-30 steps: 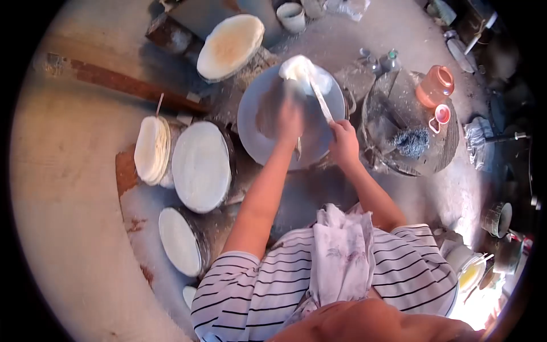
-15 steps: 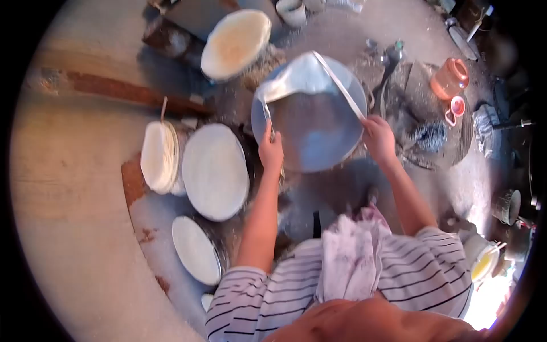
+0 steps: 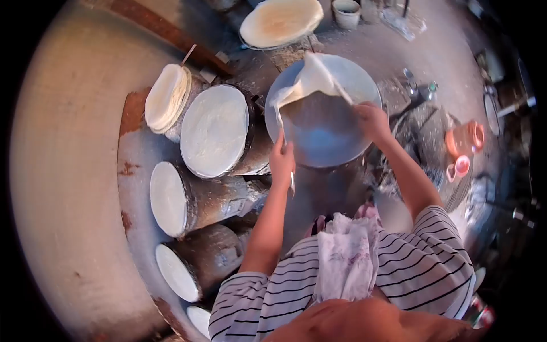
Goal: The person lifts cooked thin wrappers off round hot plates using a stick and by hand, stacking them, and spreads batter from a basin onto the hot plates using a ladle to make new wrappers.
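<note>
A pale, thin sheet of flatbread [image 3: 314, 78] is partly lifted off a large round griddle [image 3: 330, 149]. Its far part still lies against the surface, and its near edge is raised and folded. My left hand [image 3: 282, 163] pinches the sheet's left edge at the griddle's near left side. A narrow, thin object shows below that palm, too unclear to name. My right hand [image 3: 373, 122] is closed on the right edge, over the griddle's right rim. Between both hands, the bare griddle shows a brownish and bluish sheen.
Left of the griddle stand several drums topped with pale rounds [image 3: 215, 131]. A stack of flatbreads [image 3: 167, 98] lies beyond them. Another griddle with a browned round [image 3: 282, 21] is at the back, near a bucket [image 3: 346, 13]. At right are an orange jug [image 3: 464, 138] and a cup [image 3: 460, 166].
The view has turned, so surroundings appear shifted. The raised sheet hangs slacker, and its right edge between the griddle's far side and my right hand is shorter. Both hands keep their hold.
</note>
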